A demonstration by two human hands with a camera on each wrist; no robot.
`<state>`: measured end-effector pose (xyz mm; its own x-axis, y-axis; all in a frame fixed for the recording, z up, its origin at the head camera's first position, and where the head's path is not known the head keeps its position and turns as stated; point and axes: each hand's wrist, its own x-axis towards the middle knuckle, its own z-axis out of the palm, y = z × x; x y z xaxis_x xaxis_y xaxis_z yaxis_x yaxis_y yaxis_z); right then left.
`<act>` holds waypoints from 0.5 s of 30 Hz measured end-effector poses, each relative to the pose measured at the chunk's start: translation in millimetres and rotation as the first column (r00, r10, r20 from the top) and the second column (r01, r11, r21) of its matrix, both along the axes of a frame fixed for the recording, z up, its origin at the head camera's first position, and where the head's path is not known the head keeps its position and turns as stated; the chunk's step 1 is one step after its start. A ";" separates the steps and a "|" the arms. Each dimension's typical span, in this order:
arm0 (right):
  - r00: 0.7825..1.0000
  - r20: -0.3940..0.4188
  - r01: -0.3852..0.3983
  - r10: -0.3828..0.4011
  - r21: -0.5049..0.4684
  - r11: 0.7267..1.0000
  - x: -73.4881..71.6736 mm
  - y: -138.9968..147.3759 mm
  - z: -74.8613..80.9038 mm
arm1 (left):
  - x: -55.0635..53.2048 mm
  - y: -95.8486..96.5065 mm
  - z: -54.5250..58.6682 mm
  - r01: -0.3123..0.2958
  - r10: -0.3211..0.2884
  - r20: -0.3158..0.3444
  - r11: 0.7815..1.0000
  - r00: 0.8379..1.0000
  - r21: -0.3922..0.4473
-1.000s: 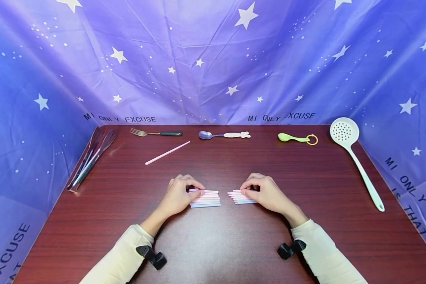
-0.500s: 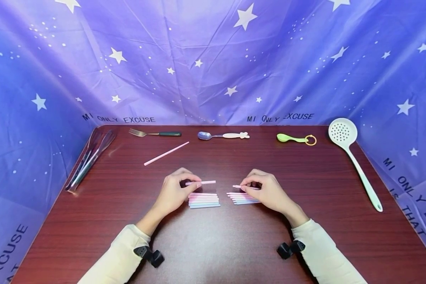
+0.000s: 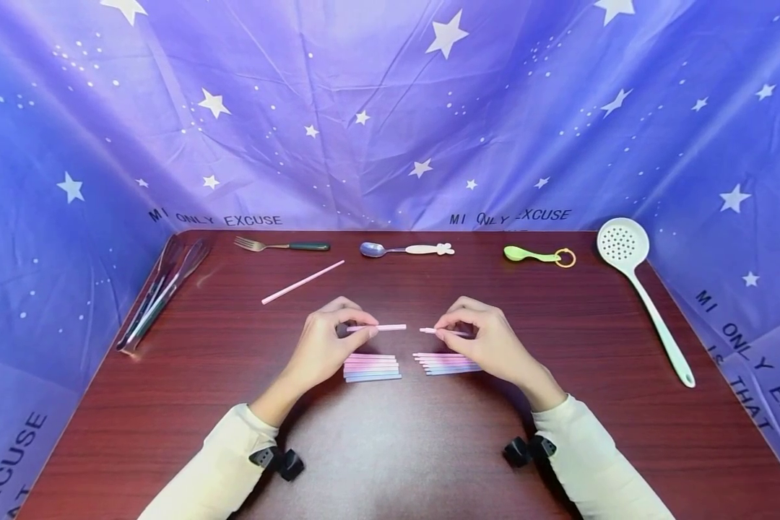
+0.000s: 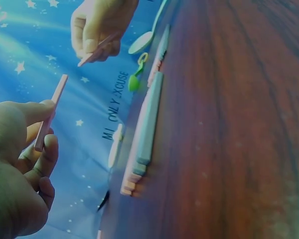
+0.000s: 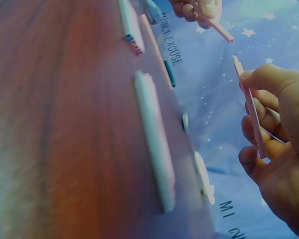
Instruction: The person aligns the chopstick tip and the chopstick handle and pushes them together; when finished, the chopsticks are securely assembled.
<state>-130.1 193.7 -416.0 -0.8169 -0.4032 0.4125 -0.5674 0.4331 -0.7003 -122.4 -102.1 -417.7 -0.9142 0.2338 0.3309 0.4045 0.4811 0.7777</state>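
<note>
My left hand (image 3: 321,350) pinches a short pink stick (image 3: 393,327) between thumb and fingers, lifted off the table. Facing it across a small gap, another pink stick (image 5: 255,124) is pinched by my right hand (image 3: 497,347); its inner end narrows to a small peg. In the right wrist view, the left stick's facing end looks hollow. Below the left hand lies a row of pink and blue sticks (image 3: 372,368). A matching row (image 3: 448,363), with narrowed tips, lies below the right hand, which partly covers it.
A longer pink stick (image 3: 302,282) lies slanted behind the left hand. Along the back are a fork (image 3: 282,246), a spoon with a white handle (image 3: 422,249) and a green spoon (image 3: 533,254). Tongs (image 3: 162,296) lie far left, a white slotted skimmer (image 3: 653,310) far right.
Each hand has lifted one pink stick from its row and moved it away from me, above the rows. The two sticks now point at each other, roughly in line.
</note>
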 end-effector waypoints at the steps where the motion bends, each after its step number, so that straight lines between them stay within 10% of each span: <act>1: 1.000 -0.007 -0.003 0.003 -0.005 1.000 -0.3 -1.0 1.6 | -0.1 0.3 1.2 0.001 -0.001 -0.002 1.000 1.000 0.003; 15: 1.000 -0.007 -0.010 0.010 -0.063 0.998 0.3 -13.7 3.8 | 0.9 1.6 4.0 0.015 -0.015 -0.011 1.000 1.000 0.001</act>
<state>-129.8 180.0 -412.1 -0.8102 -0.3844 0.4425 -0.5760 0.3829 -0.7222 -121.5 -100.5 -413.7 -0.9069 0.2469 0.3415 0.4204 0.4743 0.7735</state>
